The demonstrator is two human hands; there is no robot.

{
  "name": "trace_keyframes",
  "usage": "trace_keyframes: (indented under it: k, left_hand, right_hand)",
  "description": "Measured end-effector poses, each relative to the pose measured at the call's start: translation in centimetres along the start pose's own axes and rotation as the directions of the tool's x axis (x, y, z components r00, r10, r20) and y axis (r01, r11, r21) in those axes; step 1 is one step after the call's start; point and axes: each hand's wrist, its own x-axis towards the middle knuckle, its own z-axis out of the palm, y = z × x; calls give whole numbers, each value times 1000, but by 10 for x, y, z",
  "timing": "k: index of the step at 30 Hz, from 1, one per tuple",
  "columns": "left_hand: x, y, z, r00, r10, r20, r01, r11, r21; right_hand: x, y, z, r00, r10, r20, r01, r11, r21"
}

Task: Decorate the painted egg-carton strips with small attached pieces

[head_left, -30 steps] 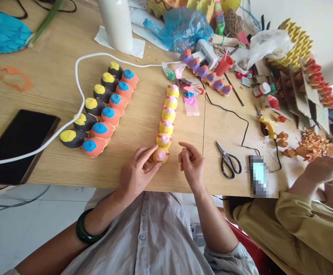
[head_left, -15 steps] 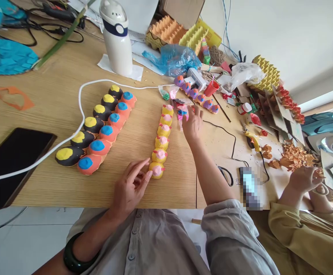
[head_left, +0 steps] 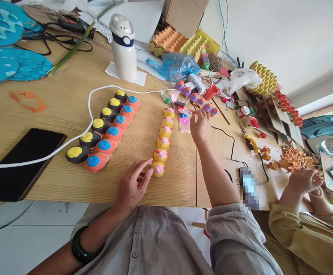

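A row of yellow egg-carton cups (head_left: 163, 143), topped with pink clay and small red bits at the sides, stands upright in front of me. My left hand (head_left: 134, 183) is at its near end, fingers stretched and thumb apart, the fingertips at the lowest cup. Beyond the row on the right, my right hand (head_left: 200, 128) has its fingers drawn together. A small red piece of clay (head_left: 192, 112) shows at its fingertips, partly hidden. Just left of that hand lie small plastic bags of pink and blue clay (head_left: 184, 120).
Black-and-yellow cups (head_left: 90, 139) and orange-and-blue cups (head_left: 113, 133) stand left, beside a white cable (head_left: 89, 103) and dark tablet (head_left: 20, 164). A white bottle (head_left: 124, 57) and purple cups (head_left: 194, 97) are farther back. At right are yellow pliers (head_left: 251, 143) and another person's hands (head_left: 304, 181).
The view has shifted slightly, so the table's things sit a little differently in it. My right hand has drawn slightly away from the clay bags, its fingers closer together. My left hand stays by the lowest cup.
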Motion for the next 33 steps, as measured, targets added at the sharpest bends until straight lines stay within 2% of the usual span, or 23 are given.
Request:
trace_keyframes:
  k: [7,9,11,13,15,19,21,23,25,27,30,33]
  left_hand:
    - [1,-2,0,999,-40,-15,39,999,-18]
    - [2,-3,0,999,-35,-21,35,999,-18]
    - [2,-4,0,999,-31,-23,30,999,-23]
    - [2,-5,0,999,-33,-18,32,999,-40]
    - [2,-5,0,999,-41,-8,41,997,-66]
    - [1,-7,-2,998,-54,-22,49,985,-167]
    - [0,-7,-3,997,-47,-61,34,979,-200]
    - [-2,-3,-5,995,11,-99,-28,985,-170]
    - [-2,6,-6,986,134,-94,-143,986,-90]
    - [-2,21,-4,962,273,-22,-273,961,-35]
    - [-1,47,9,912,397,103,-387,916,-102]
    - [-1,66,32,905,375,201,-349,924,-154]
  right_hand:
    - [17,-14,21,982,-59,180,75,994,-80]
    - [23,-17,23,981,-45,187,63,993,-96]
    - [26,-20,21,990,-18,139,28,997,-69]
    - [24,-20,15,997,20,69,-22,999,36]
    - [19,-18,8,996,91,17,-92,972,216]
    - [1,-10,-10,972,235,6,-213,869,447]
    - [-15,-7,-21,958,285,37,-261,808,528]
    - [-39,-6,-33,945,314,91,-303,735,607]
    - [-69,-9,-46,906,368,210,-388,522,760]
    - [-105,-16,-60,871,408,273,-445,421,790]
    - [-160,-31,-77,851,452,266,-468,425,774]
    - [-207,-44,-88,882,431,192,-414,515,751]
